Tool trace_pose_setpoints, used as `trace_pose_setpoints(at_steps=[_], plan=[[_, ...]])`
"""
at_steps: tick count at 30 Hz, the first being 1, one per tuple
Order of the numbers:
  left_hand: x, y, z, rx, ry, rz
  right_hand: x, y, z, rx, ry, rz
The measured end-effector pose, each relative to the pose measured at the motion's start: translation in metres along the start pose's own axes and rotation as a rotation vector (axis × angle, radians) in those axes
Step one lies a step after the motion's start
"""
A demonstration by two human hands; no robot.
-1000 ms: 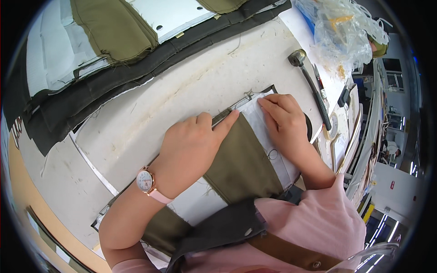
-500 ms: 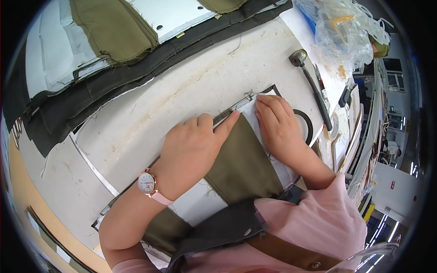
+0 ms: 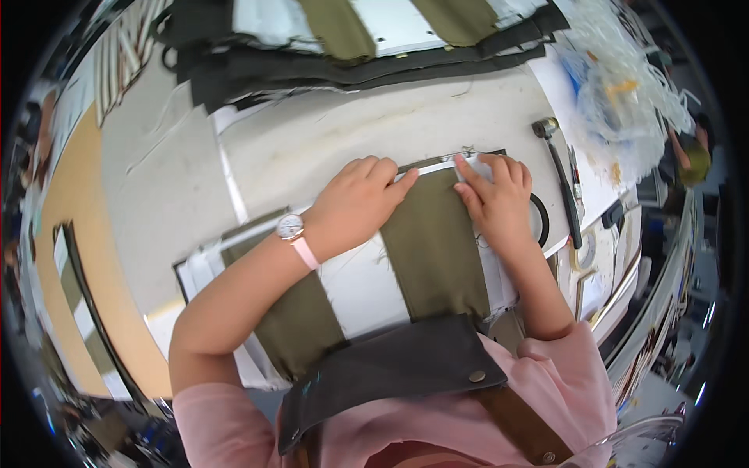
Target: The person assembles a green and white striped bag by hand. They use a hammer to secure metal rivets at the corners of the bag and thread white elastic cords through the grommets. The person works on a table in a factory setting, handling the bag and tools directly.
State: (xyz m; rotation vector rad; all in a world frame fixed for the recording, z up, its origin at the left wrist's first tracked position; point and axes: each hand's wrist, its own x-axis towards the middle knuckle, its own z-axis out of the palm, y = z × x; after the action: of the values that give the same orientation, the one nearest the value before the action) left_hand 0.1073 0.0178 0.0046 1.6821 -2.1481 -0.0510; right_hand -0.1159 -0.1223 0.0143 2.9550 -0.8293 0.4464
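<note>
A striped panel [image 3: 363, 285] of white and olive fabric with a dark edging lies at a slant in front of me, partly under my forearms and dark apron flap. At its far edge my left hand [image 3: 360, 199] is closed, fingers bent and thumb stretched along a narrow white strip. My right hand [image 3: 503, 195] holds the same edge near the far right corner. Its index finger presses on the strip, the thumb lies apart on the fabric, and the other fingers curl over the edge. Loose threads show between the hands. The fingers' undersides are hidden.
Similar striped panels [image 3: 406, 31] with black borders lie stacked at the far side. To the right are a black-handled hammer [image 3: 563, 183], a black ring [image 3: 541, 221], a tape roll [image 3: 585, 248] and clear plastic bags [image 3: 616, 101]. Another striped strip [image 3: 87, 320] lies at left.
The view has turned, so the table and panel sit more level. My right index finger and thumb have spread apart, and the left thumb still lies along the edge.
</note>
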Motion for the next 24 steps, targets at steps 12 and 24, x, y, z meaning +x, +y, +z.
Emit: trace_pose_setpoints(at_steps=[12,24], plan=[[-0.197,0.059,-0.075,0.157,-0.138,-0.596,-0.007,0.023,-0.004,0.235,-0.042,-0.053],[-0.225,0.065,-0.085,0.300,-0.001,-0.609,0.058,-0.119,-0.005,0.666,-0.221,-0.459]])
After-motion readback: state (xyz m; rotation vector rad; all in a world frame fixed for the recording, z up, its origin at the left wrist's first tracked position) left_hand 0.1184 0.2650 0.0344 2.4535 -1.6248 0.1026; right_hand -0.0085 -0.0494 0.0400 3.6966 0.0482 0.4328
